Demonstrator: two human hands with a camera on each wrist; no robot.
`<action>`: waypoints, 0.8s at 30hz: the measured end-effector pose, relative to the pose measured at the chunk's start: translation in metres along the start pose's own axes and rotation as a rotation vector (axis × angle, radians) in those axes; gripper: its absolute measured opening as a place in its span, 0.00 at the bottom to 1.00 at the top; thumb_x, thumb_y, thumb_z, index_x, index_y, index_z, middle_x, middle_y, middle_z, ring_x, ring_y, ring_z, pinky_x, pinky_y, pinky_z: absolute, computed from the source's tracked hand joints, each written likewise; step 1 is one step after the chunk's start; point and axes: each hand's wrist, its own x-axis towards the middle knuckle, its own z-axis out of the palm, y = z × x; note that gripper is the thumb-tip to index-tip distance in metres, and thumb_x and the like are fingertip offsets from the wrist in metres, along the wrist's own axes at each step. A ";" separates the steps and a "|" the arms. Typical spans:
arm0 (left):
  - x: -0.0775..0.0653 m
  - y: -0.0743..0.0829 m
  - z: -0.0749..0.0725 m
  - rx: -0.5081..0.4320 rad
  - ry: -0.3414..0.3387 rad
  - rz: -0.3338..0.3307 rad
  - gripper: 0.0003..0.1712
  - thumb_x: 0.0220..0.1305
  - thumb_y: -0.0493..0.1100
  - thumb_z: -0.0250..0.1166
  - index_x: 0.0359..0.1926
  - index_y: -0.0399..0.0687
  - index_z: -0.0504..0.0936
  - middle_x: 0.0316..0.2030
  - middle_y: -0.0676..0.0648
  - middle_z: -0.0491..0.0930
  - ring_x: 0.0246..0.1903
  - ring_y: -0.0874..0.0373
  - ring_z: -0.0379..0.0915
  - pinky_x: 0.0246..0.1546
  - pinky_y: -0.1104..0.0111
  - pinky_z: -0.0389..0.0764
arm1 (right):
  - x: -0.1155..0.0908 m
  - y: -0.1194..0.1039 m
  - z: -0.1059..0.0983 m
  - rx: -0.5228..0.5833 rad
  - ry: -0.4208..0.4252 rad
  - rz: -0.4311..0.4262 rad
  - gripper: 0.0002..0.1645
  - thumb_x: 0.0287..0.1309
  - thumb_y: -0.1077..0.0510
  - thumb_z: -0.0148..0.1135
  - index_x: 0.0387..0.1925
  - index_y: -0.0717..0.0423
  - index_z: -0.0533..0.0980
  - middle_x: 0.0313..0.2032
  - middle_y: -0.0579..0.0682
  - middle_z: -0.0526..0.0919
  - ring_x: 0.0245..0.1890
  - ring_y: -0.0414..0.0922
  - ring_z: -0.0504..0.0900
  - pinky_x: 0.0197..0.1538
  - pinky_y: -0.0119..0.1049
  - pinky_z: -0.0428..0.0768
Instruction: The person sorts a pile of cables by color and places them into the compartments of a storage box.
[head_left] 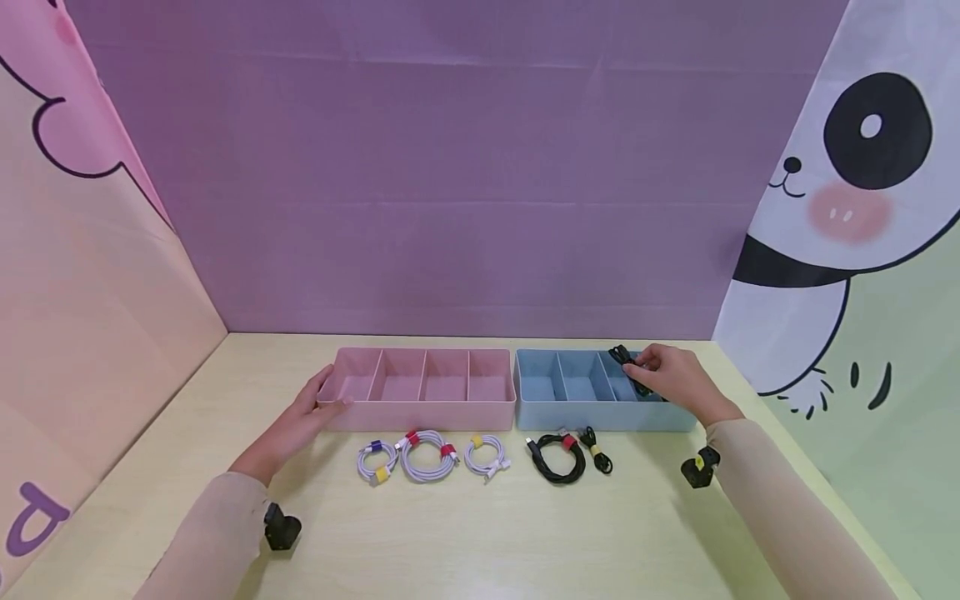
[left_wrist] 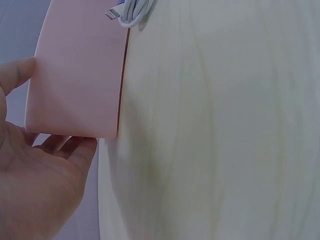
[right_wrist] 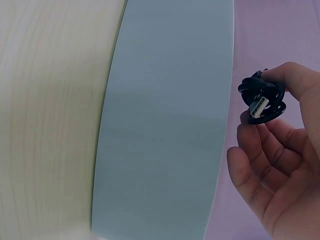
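Note:
My right hand [head_left: 672, 379] pinches a coiled black USB cable [head_left: 622, 355] between thumb and fingers, above the right part of the blue divided box [head_left: 607, 415]. In the right wrist view, the metal USB plug of that cable [right_wrist: 259, 107] faces the camera. At the left end of the pink divided box [head_left: 427, 417], my left hand [head_left: 296, 425] grips the corner. The left wrist view has its thumb [left_wrist: 19, 74] at the front rim and its fingers against the end wall.
Before the pink box lie white coiled cables: a small one [head_left: 377, 462], a larger red-tied one [head_left: 428, 457] and a yellow-tied one [head_left: 486, 456]. A black red-tied cable [head_left: 557, 460] and a small black yellow-tied one [head_left: 596, 451] lie before the blue box. A purple backdrop [head_left: 465, 183] stands behind.

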 end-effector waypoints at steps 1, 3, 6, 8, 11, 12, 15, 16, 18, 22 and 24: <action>0.000 0.000 0.000 0.001 0.000 -0.001 0.54 0.73 0.67 0.52 0.80 0.52 0.28 0.77 0.33 0.31 0.74 0.29 0.31 0.64 0.28 0.42 | 0.000 0.000 0.000 -0.001 -0.002 -0.001 0.21 0.66 0.47 0.65 0.42 0.64 0.79 0.36 0.56 0.84 0.36 0.51 0.80 0.37 0.44 0.81; 0.001 -0.001 0.000 -0.005 -0.001 0.005 0.54 0.73 0.66 0.52 0.80 0.52 0.28 0.77 0.33 0.32 0.74 0.29 0.32 0.64 0.28 0.43 | 0.001 0.000 0.000 -0.007 -0.001 -0.001 0.21 0.66 0.47 0.64 0.42 0.63 0.79 0.36 0.57 0.84 0.36 0.51 0.80 0.38 0.46 0.81; 0.001 -0.003 0.000 -0.017 -0.001 0.017 0.53 0.73 0.65 0.52 0.80 0.52 0.29 0.77 0.33 0.33 0.74 0.30 0.34 0.65 0.28 0.44 | 0.001 0.001 0.000 -0.013 -0.003 -0.001 0.20 0.66 0.48 0.64 0.42 0.63 0.79 0.37 0.57 0.84 0.36 0.51 0.80 0.38 0.47 0.81; 0.001 -0.003 0.000 -0.024 0.000 0.025 0.53 0.73 0.64 0.52 0.80 0.53 0.29 0.77 0.33 0.34 0.74 0.30 0.35 0.65 0.29 0.44 | 0.001 0.002 0.000 -0.012 -0.003 -0.003 0.20 0.66 0.48 0.64 0.42 0.64 0.79 0.37 0.57 0.84 0.36 0.51 0.81 0.38 0.47 0.82; 0.001 -0.003 0.000 -0.019 0.001 0.024 0.53 0.73 0.65 0.52 0.80 0.53 0.29 0.77 0.33 0.34 0.74 0.30 0.34 0.65 0.28 0.45 | 0.001 0.004 0.000 -0.012 -0.002 -0.010 0.20 0.66 0.49 0.64 0.43 0.64 0.79 0.37 0.57 0.84 0.36 0.51 0.81 0.39 0.48 0.82; 0.001 -0.003 0.000 -0.017 0.002 0.024 0.53 0.73 0.65 0.52 0.80 0.53 0.29 0.77 0.33 0.34 0.74 0.30 0.34 0.65 0.28 0.45 | 0.001 0.004 0.000 -0.010 0.000 -0.011 0.20 0.66 0.48 0.64 0.43 0.64 0.79 0.37 0.57 0.84 0.36 0.52 0.81 0.39 0.48 0.82; 0.001 -0.002 0.000 -0.013 0.003 0.020 0.54 0.72 0.66 0.52 0.80 0.52 0.29 0.77 0.33 0.34 0.74 0.30 0.34 0.65 0.28 0.44 | 0.001 0.004 0.000 -0.002 0.002 -0.013 0.22 0.66 0.47 0.64 0.44 0.64 0.79 0.39 0.58 0.84 0.38 0.53 0.82 0.41 0.50 0.82; 0.001 -0.002 0.000 -0.012 0.003 0.019 0.54 0.72 0.66 0.52 0.80 0.52 0.29 0.77 0.33 0.33 0.74 0.30 0.34 0.65 0.28 0.44 | 0.001 0.004 0.000 0.001 0.002 -0.013 0.22 0.66 0.46 0.64 0.45 0.64 0.79 0.39 0.58 0.84 0.39 0.53 0.82 0.42 0.51 0.83; 0.000 -0.001 0.000 -0.008 0.003 0.013 0.54 0.72 0.67 0.52 0.80 0.53 0.29 0.77 0.33 0.33 0.74 0.29 0.33 0.64 0.28 0.44 | 0.000 0.004 0.000 0.006 -0.002 -0.012 0.23 0.67 0.46 0.64 0.46 0.64 0.79 0.40 0.58 0.84 0.40 0.54 0.82 0.43 0.51 0.83; 0.000 -0.001 0.000 -0.002 0.003 0.010 0.54 0.72 0.67 0.52 0.80 0.52 0.28 0.77 0.33 0.33 0.74 0.29 0.33 0.64 0.28 0.44 | 0.000 0.004 0.000 0.009 -0.003 -0.018 0.21 0.67 0.47 0.64 0.45 0.63 0.79 0.40 0.58 0.84 0.40 0.54 0.82 0.42 0.51 0.83; 0.000 -0.001 0.001 -0.002 0.003 0.011 0.54 0.72 0.67 0.52 0.80 0.52 0.28 0.77 0.33 0.33 0.74 0.29 0.33 0.64 0.28 0.44 | -0.001 0.003 -0.001 0.010 -0.003 -0.022 0.20 0.66 0.48 0.64 0.44 0.63 0.80 0.40 0.58 0.84 0.40 0.54 0.82 0.41 0.50 0.82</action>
